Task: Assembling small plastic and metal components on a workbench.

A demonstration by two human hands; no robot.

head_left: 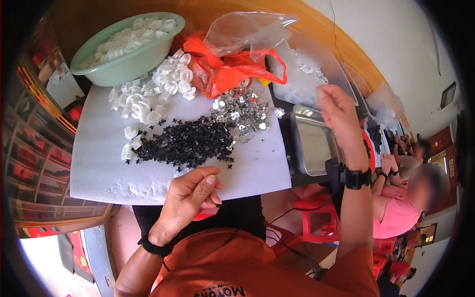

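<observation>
My left hand (190,198) is closed at the front edge of the white foam-topped table (247,171), thumb pressed against curled fingers. A tiny dark bit shows by its fingertips, too small to name. In front of it lies a pile of small black cross-shaped pieces (185,143). Behind these, to the right, is a heap of shiny metal parts (242,111). White plastic round parts (143,101) are piled at the back left. Raised at the right, my right hand (339,106) has its fingers curled together above a metal tray (309,143); what they hold, if anything, is hidden.
A pale green basin (123,62) full of white parts stands at the back left. A red plastic bag (217,69) and a clear bag (252,32) lie behind the piles. Beyond the tray sits clear plastic with white parts (309,69). A person in pink (398,210) sits to the right.
</observation>
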